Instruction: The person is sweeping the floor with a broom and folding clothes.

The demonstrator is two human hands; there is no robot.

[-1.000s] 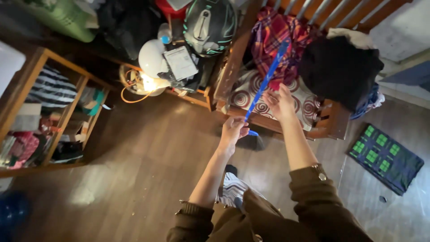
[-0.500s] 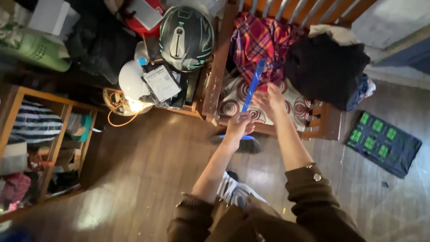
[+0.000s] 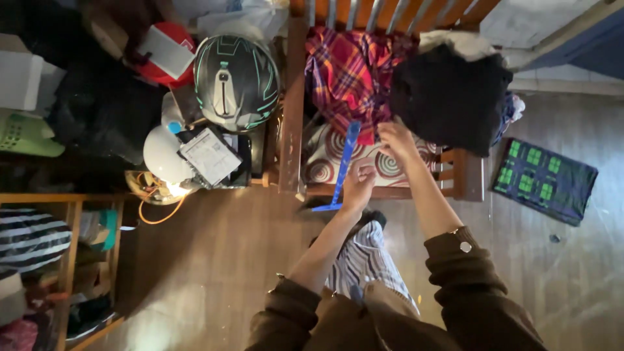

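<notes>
2 hands have drawn in toward the front rail of the wooden bench [image 3: 383, 192], and the floor before it now shows less of the broom's dark head than 1 second ago. The blue broom handle [image 3: 345, 161] stands more upright, over the bench's front left corner. The left hand [image 3: 358, 186] stays clamped low on it, while the right hand [image 3: 395, 138] has moved up to the black clothes pile [image 3: 448, 97], fingers loosely apart.
</notes>
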